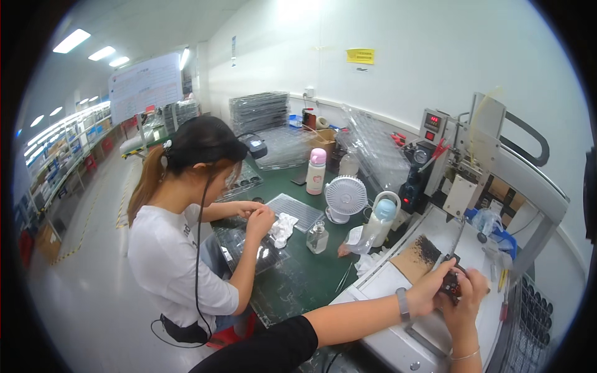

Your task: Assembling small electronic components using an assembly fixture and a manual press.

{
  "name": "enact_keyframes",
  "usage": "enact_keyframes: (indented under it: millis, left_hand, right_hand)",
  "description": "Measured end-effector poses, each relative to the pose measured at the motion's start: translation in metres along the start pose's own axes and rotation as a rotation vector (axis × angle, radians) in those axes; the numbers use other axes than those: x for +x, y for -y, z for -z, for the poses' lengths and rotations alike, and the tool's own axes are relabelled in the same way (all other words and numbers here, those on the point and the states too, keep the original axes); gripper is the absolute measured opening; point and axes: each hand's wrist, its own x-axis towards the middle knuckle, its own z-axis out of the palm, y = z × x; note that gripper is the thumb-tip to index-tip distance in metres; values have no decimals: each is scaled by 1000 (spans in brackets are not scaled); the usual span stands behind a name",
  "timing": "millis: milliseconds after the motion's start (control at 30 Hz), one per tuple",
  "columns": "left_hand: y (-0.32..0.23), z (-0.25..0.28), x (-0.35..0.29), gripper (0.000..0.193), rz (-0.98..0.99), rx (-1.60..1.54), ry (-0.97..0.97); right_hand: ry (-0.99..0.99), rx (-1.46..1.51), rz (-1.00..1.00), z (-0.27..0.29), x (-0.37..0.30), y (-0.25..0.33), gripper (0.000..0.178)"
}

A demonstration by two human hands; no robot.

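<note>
At the bench machine on the right, my left hand (430, 290) and my right hand (465, 301) are both closed around a small black part (452, 281). Its exact kind cannot be made out, and my fingers cover much of it. A grey band circles my left wrist. Just beyond my hands lies a piece of brown cardboard (405, 262) with many tiny black pieces (426, 248) heaped on it. This cardboard rests on the machine's white bed (398, 283).
The machine's metal head (461, 194) stands above the bed. A co-worker (186, 236) sits left at the green table (292, 283), hands together. Between us are a white fan (346, 198), a glass bottle (317, 238) and a blue-lidded bottle (381, 221). A wire rack (532, 323) stands right.
</note>
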Motion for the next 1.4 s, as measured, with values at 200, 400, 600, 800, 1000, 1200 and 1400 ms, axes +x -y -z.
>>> enact_keyframes:
  millis: [200, 400, 600, 800, 1000, 1200, 1400]
  left_hand:
    - [5, 10, 8, 42, -86, -77, -56]
    - [-7, 7, -3, 41, -215, -222, -171]
    - [0, 6, -7, 45, -139, -53, -135]
    - [6, 1, -3, 41, -128, 131, 50]
    - [-6, 6, -3, 28, -57, 222, 133]
    - [-27, 5, -7, 44, 139, 299, 333]
    - [-22, 13, -9, 56, 134, 400, 318]
  right_hand:
    - [-77, 113, 191, -3, 11, 4, 40]
    - [20, 94, 248, 3, 16, 17, 36]
    - [169, 280, 11, 4, 15, 16, 63]
    - [121, 379, -169, 4, 12, 0, 61]
    - [144, 491, -284, 13, 16, -15, 54]
    - [288, 636, -266, 26, 18, -14, 61]
    - [268, 479, 42, 27, 25, -6, 65]
